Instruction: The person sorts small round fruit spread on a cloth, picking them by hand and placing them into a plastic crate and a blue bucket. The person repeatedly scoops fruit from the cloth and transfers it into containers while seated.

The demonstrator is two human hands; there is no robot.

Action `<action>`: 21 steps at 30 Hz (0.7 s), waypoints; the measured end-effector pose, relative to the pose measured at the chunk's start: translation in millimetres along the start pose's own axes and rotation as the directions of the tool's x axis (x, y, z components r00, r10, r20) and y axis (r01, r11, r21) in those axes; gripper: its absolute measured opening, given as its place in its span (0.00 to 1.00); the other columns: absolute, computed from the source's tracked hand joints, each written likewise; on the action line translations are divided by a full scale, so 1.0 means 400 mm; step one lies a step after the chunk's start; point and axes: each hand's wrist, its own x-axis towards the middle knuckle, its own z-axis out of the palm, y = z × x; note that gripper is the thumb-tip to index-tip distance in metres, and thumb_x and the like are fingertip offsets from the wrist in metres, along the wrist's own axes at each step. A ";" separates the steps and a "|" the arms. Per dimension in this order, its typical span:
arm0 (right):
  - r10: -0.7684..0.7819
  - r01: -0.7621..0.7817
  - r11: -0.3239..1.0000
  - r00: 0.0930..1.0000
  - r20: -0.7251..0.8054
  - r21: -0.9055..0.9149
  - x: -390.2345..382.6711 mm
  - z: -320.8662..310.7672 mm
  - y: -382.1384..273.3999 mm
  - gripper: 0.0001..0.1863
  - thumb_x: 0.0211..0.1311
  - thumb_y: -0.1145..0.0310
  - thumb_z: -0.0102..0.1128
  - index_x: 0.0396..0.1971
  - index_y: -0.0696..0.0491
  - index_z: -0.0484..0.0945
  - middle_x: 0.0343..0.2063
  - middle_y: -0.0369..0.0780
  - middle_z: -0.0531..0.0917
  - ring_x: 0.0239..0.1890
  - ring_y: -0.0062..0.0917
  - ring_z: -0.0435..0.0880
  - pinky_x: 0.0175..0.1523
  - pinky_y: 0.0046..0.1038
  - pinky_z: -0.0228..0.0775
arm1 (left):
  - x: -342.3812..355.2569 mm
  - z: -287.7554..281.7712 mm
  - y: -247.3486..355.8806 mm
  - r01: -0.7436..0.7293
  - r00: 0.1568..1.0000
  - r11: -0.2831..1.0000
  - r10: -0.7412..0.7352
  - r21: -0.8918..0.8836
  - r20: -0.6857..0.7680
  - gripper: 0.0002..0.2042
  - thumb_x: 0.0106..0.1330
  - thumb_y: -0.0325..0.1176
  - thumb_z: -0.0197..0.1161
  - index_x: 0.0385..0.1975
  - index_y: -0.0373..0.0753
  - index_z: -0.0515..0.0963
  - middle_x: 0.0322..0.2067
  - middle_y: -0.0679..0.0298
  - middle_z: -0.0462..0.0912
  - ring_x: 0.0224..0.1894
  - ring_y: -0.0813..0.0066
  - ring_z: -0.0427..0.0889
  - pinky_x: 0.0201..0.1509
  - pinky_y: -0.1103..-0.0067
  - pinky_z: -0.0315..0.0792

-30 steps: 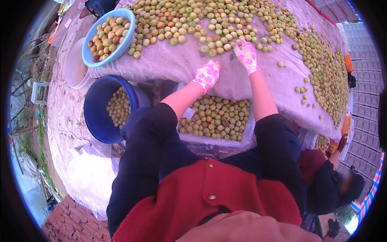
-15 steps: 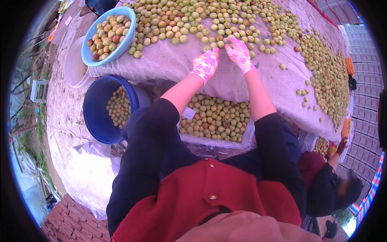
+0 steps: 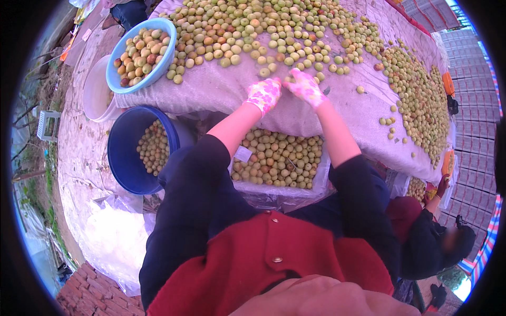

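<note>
Pale cloth (image 3: 221,84), draped over a table; fruit (image 3: 263,26), round, green to reddish, loose in a broad spread across its far part, a few pieces just beyond the hands; left hand (image 3: 263,96), in floral glove, above the cloth's near part, fingers partly bent, pointing toward the other; right hand (image 3: 305,88), gloved alike, fingers partly curled, tips just beside the left's; whether either has hold of a fruit, one cannot say; second heap (image 3: 419,95), at the cloth's right; below the hands, lined crate (image 3: 282,190), full of fruit, white slip (image 3: 243,154) on top; leftward, light-blue basin (image 3: 139,87), heaped with redder fruit; white bucket (image 3: 95,100), beside it; dark-blue bucket (image 3: 122,158), nearer, part-filled with fruit; clear plastic (image 3: 116,231), lower left; bricks (image 3: 100,292), below that; co-worker (image 3: 432,247), lower right.
</note>
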 end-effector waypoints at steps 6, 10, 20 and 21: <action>-0.312 0.180 0.941 0.789 0.530 0.285 -0.126 -0.107 0.041 0.26 0.58 0.53 0.64 0.49 0.58 0.80 0.45 0.47 0.84 0.49 0.31 0.82 0.55 0.33 0.73 | -0.074 -0.111 0.031 -0.191 0.808 0.974 0.228 -0.125 0.543 0.27 0.63 0.53 0.63 0.56 0.42 0.77 0.47 0.50 0.84 0.52 0.55 0.82 0.56 0.66 0.74; 0.007 -0.055 0.923 0.992 0.128 0.380 -0.015 -0.100 0.081 0.24 0.59 0.53 0.62 0.51 0.51 0.82 0.46 0.46 0.85 0.52 0.36 0.82 0.60 0.33 0.70 | -0.064 -0.138 0.020 -0.205 0.921 0.978 0.180 0.037 0.346 0.23 0.63 0.49 0.61 0.52 0.41 0.79 0.47 0.53 0.83 0.53 0.54 0.81 0.56 0.64 0.73; -0.089 0.047 0.935 0.991 -0.103 -0.353 0.179 -0.009 0.050 0.18 0.56 0.64 0.62 0.48 0.48 0.77 0.46 0.47 0.81 0.49 0.43 0.81 0.51 0.43 0.74 | 0.065 -0.035 -0.081 -0.131 0.922 0.991 0.129 0.019 -0.366 0.16 0.63 0.32 0.58 0.50 0.41 0.79 0.46 0.53 0.80 0.48 0.52 0.80 0.52 0.62 0.74; -0.162 0.127 0.931 0.984 -0.075 -0.343 0.163 -0.007 0.049 0.18 0.56 0.63 0.62 0.48 0.48 0.77 0.45 0.47 0.81 0.49 0.43 0.81 0.52 0.42 0.74 | 0.072 -0.027 -0.088 -0.152 0.906 0.988 0.132 -0.020 -0.401 0.17 0.61 0.31 0.60 0.52 0.42 0.78 0.47 0.53 0.79 0.48 0.52 0.79 0.52 0.61 0.74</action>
